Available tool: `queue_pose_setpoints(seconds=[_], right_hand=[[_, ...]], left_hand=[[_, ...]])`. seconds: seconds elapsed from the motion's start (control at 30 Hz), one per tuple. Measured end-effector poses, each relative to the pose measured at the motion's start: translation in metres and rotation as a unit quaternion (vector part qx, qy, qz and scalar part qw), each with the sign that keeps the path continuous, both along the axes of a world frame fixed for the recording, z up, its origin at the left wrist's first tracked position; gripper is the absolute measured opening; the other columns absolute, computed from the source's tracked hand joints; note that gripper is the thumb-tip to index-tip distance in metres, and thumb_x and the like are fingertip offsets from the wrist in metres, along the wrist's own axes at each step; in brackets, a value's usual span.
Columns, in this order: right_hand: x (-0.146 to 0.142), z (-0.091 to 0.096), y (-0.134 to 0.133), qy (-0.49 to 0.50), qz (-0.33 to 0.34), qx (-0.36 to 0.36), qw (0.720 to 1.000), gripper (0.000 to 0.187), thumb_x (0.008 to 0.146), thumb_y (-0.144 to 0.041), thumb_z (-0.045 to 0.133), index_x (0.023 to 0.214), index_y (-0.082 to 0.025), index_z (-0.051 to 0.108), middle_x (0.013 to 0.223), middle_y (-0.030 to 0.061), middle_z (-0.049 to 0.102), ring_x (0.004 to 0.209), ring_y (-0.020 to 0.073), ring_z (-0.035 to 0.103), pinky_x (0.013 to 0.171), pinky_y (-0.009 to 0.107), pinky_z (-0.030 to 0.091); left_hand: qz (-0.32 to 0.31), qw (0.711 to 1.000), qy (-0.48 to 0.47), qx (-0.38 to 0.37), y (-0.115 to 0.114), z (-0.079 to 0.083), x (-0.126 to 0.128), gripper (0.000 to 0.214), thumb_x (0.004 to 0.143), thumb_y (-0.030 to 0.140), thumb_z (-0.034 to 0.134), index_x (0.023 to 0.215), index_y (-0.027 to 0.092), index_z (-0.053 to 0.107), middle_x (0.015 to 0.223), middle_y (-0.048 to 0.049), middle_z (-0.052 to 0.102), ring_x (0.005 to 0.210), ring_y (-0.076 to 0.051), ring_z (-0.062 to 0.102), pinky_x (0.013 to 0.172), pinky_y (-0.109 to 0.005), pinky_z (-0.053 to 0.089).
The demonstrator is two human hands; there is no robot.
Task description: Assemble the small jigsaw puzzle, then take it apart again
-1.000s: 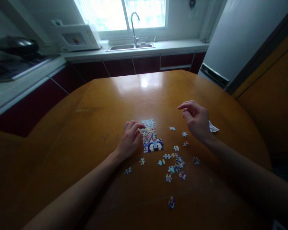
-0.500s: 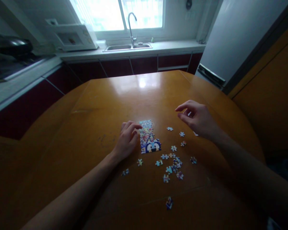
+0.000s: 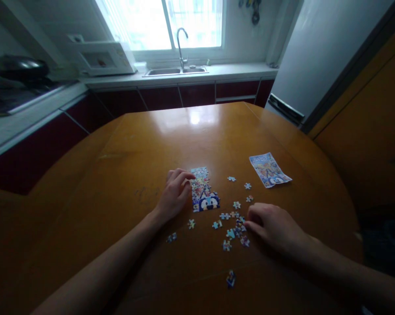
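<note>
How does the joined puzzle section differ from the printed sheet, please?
The puzzle section is interlocked pieces; the printed sheet is one leaf. The puzzle section has a stepped right edge; the printed sheet's edges run smoother. The puzzle section lies nearly square-on, the printed sheet slanted. Both show a blue cartoon face at the bottom.

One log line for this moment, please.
left hand: beside joined puzzle; right hand: at loose pieces; picture sheet: beyond right hand

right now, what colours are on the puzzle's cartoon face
The cartoon face is mostly blue and white, clearest in the head view.
</note>
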State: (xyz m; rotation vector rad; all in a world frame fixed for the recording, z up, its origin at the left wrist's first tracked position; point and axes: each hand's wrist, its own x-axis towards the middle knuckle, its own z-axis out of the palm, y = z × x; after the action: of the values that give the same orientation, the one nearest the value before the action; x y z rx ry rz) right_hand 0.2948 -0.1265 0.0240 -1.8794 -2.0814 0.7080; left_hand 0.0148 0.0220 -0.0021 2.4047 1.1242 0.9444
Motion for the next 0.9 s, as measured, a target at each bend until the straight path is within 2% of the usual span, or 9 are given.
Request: queue_pose_setpoints(seconds=[0.13, 0.33, 0.53, 0.67, 0.8, 0.9], right_hand=[[0.002, 0.004, -0.005, 0.008, -0.004, -0.014, 1.0, 0.012, 0.087, -0.02, 0.065, 0.075, -0.022, 0.064, 0.079, 0.0024, 0.068, 0.068, 0.0178, 0.06, 0.059, 0.03, 0.04], [-0.002, 0.003, 0.004, 0.048, 0.036, 0.048, 0.997, 0.013, 0.092, -0.017, 0.059, 0.086, -0.022, 0.069, 0.095, 0.0058, 0.065, 0.081, 0.0187, 0.06, 0.072, 0.034, 0.047], [-0.006, -0.006, 0.005, 0.038, 0.041, 0.041, 0.998, 0.01, 0.09, -0.016, 0.062, 0.083, -0.021, 0.067, 0.096, 0.0055, 0.063, 0.085, 0.0197, 0.059, 0.075, 0.035, 0.047], [-0.004, 0.0, 0.007, 0.081, 0.028, 0.008, 0.996, 0.008, 0.085, -0.013, 0.067, 0.08, -0.02, 0.065, 0.093, 0.0042, 0.065, 0.082, 0.0179, 0.06, 0.072, 0.031, 0.047], [-0.005, 0.013, 0.027, 0.186, 0.02, -0.028, 0.982, 0.008, 0.084, -0.011, 0.065, 0.081, -0.018, 0.066, 0.074, 0.0013, 0.066, 0.067, 0.0141, 0.058, 0.061, 0.026, 0.043], [-0.012, 0.017, 0.058, 0.263, 0.003, 0.015, 0.965, 0.005, 0.082, -0.014, 0.068, 0.086, -0.017, 0.07, 0.076, 0.0019, 0.07, 0.069, 0.0143, 0.061, 0.06, 0.026, 0.045]], left_hand=[[-0.003, 1.0, 0.0, 0.007, 0.0, 0.001, 0.0, 0.019, 0.098, 0.018, 0.044, 0.1, 0.021, 0.062, 0.1, -0.0051, 0.059, 0.101, -0.023, 0.051, 0.09, -0.04, 0.043], [-0.004, 1.0, -0.003, 0.016, 0.001, 0.002, 0.0, 0.019, 0.1, 0.019, 0.043, 0.1, 0.02, 0.062, 0.099, -0.0049, 0.06, 0.1, -0.022, 0.051, 0.089, -0.039, 0.043], [-0.004, 1.0, 0.0, 0.011, 0.0, 0.0, 0.0, 0.019, 0.1, 0.021, 0.043, 0.1, 0.02, 0.062, 0.099, -0.0049, 0.059, 0.1, -0.022, 0.051, 0.089, -0.038, 0.043], [-0.008, 1.0, 0.0, 0.012, -0.001, 0.0, 0.001, 0.018, 0.098, 0.019, 0.046, 0.1, 0.02, 0.064, 0.099, -0.0049, 0.06, 0.1, -0.022, 0.051, 0.09, -0.038, 0.043], [-0.052, 0.998, 0.021, 0.018, -0.006, 0.003, 0.002, 0.017, 0.096, 0.02, 0.052, 0.098, 0.021, 0.068, 0.102, -0.0057, 0.059, 0.103, -0.022, 0.049, 0.092, -0.039, 0.043], [-0.092, 0.994, 0.055, 0.027, -0.009, 0.004, 0.002, 0.018, 0.095, 0.022, 0.055, 0.101, 0.024, 0.072, 0.106, -0.0063, 0.059, 0.103, -0.023, 0.048, 0.092, -0.04, 0.044]])
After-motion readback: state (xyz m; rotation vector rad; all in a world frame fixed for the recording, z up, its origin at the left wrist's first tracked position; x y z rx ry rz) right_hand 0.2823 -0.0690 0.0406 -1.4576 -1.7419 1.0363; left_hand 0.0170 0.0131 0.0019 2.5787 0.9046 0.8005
